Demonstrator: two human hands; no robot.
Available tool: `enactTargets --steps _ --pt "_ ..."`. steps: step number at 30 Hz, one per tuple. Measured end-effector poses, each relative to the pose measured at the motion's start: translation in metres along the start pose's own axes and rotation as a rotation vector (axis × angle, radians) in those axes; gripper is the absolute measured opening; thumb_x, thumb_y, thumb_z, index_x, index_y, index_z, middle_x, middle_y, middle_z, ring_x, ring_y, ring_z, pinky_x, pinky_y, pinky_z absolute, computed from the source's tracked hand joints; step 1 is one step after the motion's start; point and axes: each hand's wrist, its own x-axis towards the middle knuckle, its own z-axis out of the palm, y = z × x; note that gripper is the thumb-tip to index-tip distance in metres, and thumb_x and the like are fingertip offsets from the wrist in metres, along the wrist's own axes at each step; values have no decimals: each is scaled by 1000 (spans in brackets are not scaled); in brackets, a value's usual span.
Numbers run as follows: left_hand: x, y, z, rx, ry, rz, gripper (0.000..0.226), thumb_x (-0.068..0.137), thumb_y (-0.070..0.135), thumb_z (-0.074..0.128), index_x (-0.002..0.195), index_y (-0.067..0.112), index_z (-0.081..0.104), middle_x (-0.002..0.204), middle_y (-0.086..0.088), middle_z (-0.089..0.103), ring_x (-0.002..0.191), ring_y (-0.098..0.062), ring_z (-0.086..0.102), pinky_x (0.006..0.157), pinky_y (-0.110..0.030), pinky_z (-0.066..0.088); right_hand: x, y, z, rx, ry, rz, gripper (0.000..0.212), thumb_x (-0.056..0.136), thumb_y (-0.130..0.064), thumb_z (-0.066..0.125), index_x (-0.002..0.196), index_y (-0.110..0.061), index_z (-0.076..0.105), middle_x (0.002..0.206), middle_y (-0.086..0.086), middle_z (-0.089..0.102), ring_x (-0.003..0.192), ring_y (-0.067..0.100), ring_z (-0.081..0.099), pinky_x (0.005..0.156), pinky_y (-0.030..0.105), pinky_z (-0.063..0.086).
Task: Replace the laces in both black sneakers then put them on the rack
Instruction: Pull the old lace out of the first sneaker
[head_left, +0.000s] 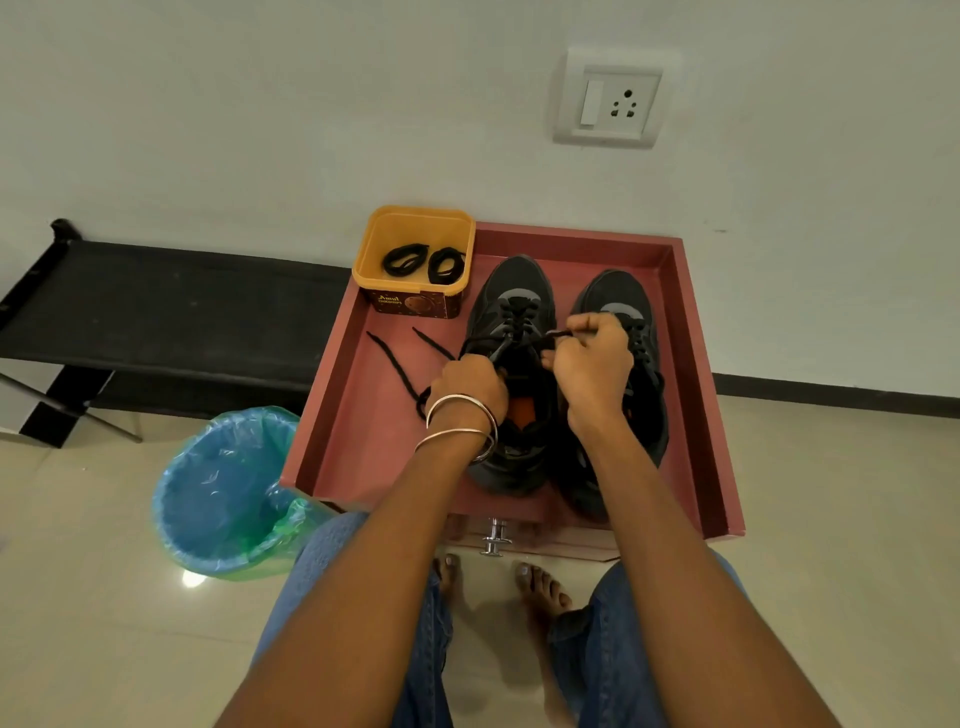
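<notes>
Two black sneakers stand side by side in a reddish wooden tray, toes toward the wall. On the left sneaker my left hand grips the black lace beside the tongue. The lace's loose ends trail left across the tray floor. My right hand pinches another stretch of the same lace above the sneaker's opening. The right sneaker is partly hidden behind my right hand. A yellow tub at the tray's back left corner holds two coiled black laces.
A bin with a blue liner stands on the floor left of the tray. A low black rack runs along the wall at left. My bare feet are under the tray's front edge. A wall socket is above.
</notes>
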Motion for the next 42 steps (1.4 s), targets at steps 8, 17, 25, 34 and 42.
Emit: enactTargets --steps 8,17,25,34,42 --pt "-2 1 -2 14 -4 4 37 97 29 44 119 2 55 121 -23 57 109 -42 56 84 -43 46 -11 7 9 -1113 -140 -685 22 88 -23 62 109 -19 65 132 2 45 124 27 31 96 46 27" --pt "-5 2 -5 37 0 2 33 97 24 44 121 3 54 122 -23 56 110 -43 54 85 -43 46 -5 16 10 -922 117 -844 10 73 -22 63 78 -16 70 95 1 61 97 23 46 78 37 20" --pt "-9 3 -8 53 5 22 31 97 19 45 122 4 53 123 -22 55 113 -42 53 89 -45 46 -1 -24 -17 608 110 -74 13 98 -4 44 91 -8 53 74 2 61 67 10 62 69 21 50" --pt "-12 8 -10 71 1 13 33 97 20 45 124 4 53 124 -23 55 113 -42 53 86 -44 46 6 -6 -11 -551 -285 -515 8 89 -19 65 96 -18 68 95 -3 64 90 12 60 88 36 47" --pt "-13 8 -11 74 5 16 31 96 18 46 122 4 53 123 -22 56 112 -41 54 84 -42 46 -1 0 -3 -938 -195 -681 16 89 -27 61 99 -27 74 105 -3 53 105 19 45 83 38 27"
